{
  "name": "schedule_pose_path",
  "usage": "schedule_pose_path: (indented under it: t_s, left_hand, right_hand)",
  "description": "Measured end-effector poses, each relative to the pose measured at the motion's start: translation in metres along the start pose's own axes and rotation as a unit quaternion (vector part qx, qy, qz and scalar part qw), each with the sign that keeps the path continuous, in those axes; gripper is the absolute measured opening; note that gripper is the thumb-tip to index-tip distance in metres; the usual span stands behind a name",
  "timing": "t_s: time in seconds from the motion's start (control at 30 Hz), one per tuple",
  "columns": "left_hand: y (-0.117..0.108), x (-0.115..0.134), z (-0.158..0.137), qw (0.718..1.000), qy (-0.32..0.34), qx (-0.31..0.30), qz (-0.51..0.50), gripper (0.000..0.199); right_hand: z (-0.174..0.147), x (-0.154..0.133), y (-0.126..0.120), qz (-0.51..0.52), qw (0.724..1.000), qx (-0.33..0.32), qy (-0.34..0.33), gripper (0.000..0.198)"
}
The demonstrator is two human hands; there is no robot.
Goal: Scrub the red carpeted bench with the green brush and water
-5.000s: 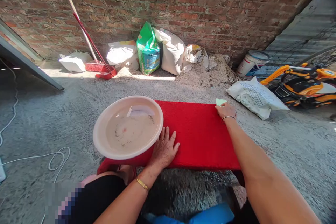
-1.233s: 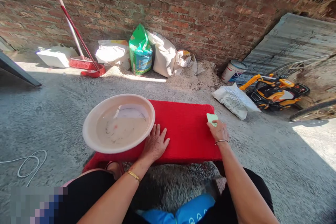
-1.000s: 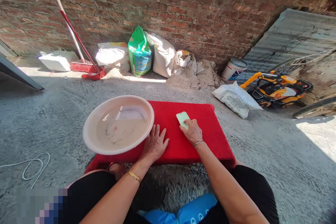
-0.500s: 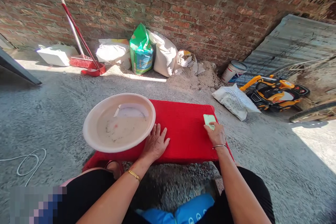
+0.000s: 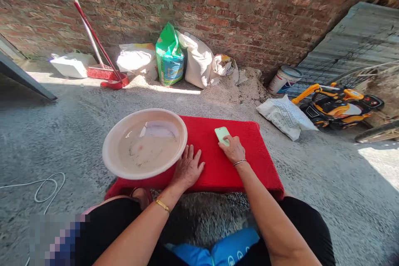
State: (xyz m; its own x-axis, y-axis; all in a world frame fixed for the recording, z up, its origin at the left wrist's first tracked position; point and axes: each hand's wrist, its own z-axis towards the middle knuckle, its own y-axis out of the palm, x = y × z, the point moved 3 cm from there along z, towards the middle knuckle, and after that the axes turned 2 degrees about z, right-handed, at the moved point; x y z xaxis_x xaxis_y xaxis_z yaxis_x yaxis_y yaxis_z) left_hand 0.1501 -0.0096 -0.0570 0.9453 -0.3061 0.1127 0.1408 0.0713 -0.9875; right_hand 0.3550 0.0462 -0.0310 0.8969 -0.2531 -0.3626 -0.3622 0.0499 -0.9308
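Observation:
A light green phone (image 5: 221,134) is under my right hand (image 5: 233,149), whose thumb and fingers grip its near end. It lies on or just above the red cloth (image 5: 202,133) covering a low bench. My left hand (image 5: 189,167) rests flat on this cloth with its fingers spread, beside the rim of a wide pale pink basin (image 5: 110,153). Shallow water (image 5: 146,149) in the basin shows reflections and dark specks at the bottom.
Against the brick wall (image 5: 237,16) stand a green bag (image 5: 170,56), white sacks (image 5: 199,62) and a bucket (image 5: 285,80). A red broom and dustpan (image 5: 115,81) lean at left. Rightward are a flat sack (image 5: 285,114) and a yellow toy excavator (image 5: 339,108). A cable (image 5: 46,183) lies on the floor.
My right hand has moved left across the red cloth with the phone, nearer to my left hand. My left hand stays in place by the basin. The view has shifted slightly.

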Motion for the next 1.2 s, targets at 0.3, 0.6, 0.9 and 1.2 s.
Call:
schedule_pose_path:
  t_s: [0.3, 0.6, 0.9, 1.2]
  left_hand:
    - [0.002, -0.001, -0.001, 1.0, 0.001, 0.002, -0.019, 0.052]
    - [0.004, -0.001, -0.002, 1.0, 0.0, 0.014, -0.025, 0.051]
    - [0.005, -0.002, -0.001, 1.0, 0.004, 0.016, -0.01, 0.052]
    - [0.005, -0.002, -0.001, 1.0, 0.003, 0.01, -0.01, 0.053]
  right_hand:
    - [-0.004, 0.088, -0.032, 0.013, 0.984, 0.063, 0.169, 0.047]
    - [-0.013, 0.006, -0.001, 0.035, 0.996, 0.076, 0.016, 0.039]
    - [-0.017, -0.039, 0.021, 0.015, 0.998, 0.023, -0.053, 0.038]
    - [-0.013, 0.072, -0.019, 0.03, 0.986, 0.082, 0.142, 0.047]
